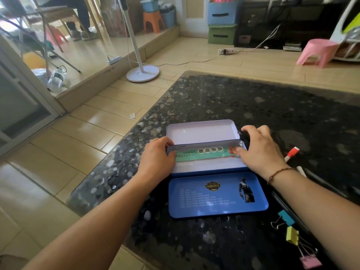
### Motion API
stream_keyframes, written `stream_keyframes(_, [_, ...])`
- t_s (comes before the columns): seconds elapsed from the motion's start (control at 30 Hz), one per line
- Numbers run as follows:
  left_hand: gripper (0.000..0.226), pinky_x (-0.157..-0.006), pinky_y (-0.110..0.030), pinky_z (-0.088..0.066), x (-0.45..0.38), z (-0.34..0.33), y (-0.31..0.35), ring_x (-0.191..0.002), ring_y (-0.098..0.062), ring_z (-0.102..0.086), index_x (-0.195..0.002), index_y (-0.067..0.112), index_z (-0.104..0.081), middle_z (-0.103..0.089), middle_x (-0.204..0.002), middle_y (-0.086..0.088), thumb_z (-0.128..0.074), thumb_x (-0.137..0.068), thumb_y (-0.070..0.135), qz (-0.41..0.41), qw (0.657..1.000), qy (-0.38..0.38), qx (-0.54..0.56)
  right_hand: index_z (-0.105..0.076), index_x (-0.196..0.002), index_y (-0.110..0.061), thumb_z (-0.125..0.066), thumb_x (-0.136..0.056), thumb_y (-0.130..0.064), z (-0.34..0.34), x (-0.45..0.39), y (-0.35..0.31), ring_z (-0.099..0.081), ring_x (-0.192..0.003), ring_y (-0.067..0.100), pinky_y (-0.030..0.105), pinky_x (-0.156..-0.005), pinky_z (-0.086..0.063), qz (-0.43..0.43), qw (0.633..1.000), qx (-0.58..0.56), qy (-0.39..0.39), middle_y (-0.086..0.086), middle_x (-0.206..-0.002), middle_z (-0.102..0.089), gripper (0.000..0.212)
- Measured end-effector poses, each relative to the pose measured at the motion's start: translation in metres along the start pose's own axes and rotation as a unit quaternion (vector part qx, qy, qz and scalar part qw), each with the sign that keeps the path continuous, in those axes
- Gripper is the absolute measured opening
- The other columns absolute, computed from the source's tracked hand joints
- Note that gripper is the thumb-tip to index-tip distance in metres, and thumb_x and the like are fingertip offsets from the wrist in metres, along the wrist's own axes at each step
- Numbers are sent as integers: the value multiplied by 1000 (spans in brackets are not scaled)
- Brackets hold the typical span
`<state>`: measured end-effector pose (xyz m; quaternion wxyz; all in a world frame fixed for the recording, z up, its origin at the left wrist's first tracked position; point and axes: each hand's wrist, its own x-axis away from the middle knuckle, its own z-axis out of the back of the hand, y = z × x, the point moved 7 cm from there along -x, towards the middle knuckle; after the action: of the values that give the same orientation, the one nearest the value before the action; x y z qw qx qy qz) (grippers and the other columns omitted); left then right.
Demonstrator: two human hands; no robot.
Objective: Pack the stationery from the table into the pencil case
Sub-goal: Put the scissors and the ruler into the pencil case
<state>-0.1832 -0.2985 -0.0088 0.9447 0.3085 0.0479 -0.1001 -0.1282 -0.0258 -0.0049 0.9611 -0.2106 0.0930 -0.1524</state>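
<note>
On the dark speckled bench [253,98] a tin pencil case [204,133] lies open, its blue lid [217,195] flat nearest the person. Both hands grip the ends of its inner tray, left hand [157,158] at one end, right hand [261,151] at the other, over a green ruler [206,154]. Right of it lie a red-capped pen [291,153] and what look like 3 binder clips [292,235]
</note>
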Motion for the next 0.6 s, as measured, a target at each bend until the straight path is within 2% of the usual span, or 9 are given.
stream_keyframes(0.07, [12,-70,-23,-40,-1,0,-1,-83,-13,-54,-92,24,-64,-60,-89,6,-64,-83,17,11,1000,3,8,-47,-122,-18,-71,-80,-28,8,1,-8,-47,-72,22,32,-61,-41,27,998,49,32,8,-111,-38,50])
stream_keyframes(0.17, [11,-71,-27,-46,-2,1,-2,-81,-12,-56,-92,23,-65,-60,-83,9,-65,-83,18,21,999,5,27,-51,-114,-15,-67,-80,-41,27,17,-44,-44,-66,19,28,-56,-40,168,980,47,99,7,-103,-40,46])
stream_keyframes(0.23, [8,-68,-25,-46,-2,2,-3,-77,-8,-57,-92,23,-66,-60,-80,12,-64,-84,21,22,999,12,39,-50,-115,-19,-52,-82,-57,21,30,-75,-49,-69,17,29,-60,-46,257,966,-6,40,3,-104,-40,50])
stream_keyframes(0.3, [4,-61,-18,-43,-2,3,-6,-73,-3,-56,-88,24,-66,-61,-77,13,-62,-87,22,39,997,23,64,-48,-119,-25,-37,-85,-65,-2,39,-100,-54,-77,17,35,-69,-51,287,954,-34,-79,-2,-105,-37,54])
stream_keyframes(0.33, [7,-58,-15,-41,-2,5,-8,-71,-1,-57,-87,26,-66,-61,-77,14,-60,-89,22,54,995,26,82,-48,-121,-25,-34,-88,-63,-14,43,-109,-54,-80,20,39,-74,-51,296,947,-30,-120,-2,-105,-37,53])
stream_keyframes(0.4, [13,-59,-16,-41,-2,6,-15,-71,-2,-58,-85,27,-67,-64,-77,11,-57,-91,20,76,990,24,118,-52,-123,-21,-36,-93,-53,-33,45,-124,-54,-88,24,44,-83,-47,319,935,-11,-154,2,-108,-40,47])
stream_keyframes(0.5, [15,-67,-25,-48,-2,8,-20,-74,-11,-63,-87,25,-70,-68,-80,6,-57,-90,18,90,985,4,148,-52,-129,-20,-43,-96,-40,-52,44,-137,-48,-102,24,43,-93,-40,347,918,-5,-192,4,-118,-44,40])
stream_keyframes(0.6, [11,-68,-23,-48,0,9,-19,-73,-7,-63,-86,27,-69,-67,-77,9,-62,-87,19,85,987,-1,138,-51,-132,-16,-49,-94,-32,-52,47,-138,-46,-112,24,42,-101,-37,353,915,-35,-191,4,-128,-48,41])
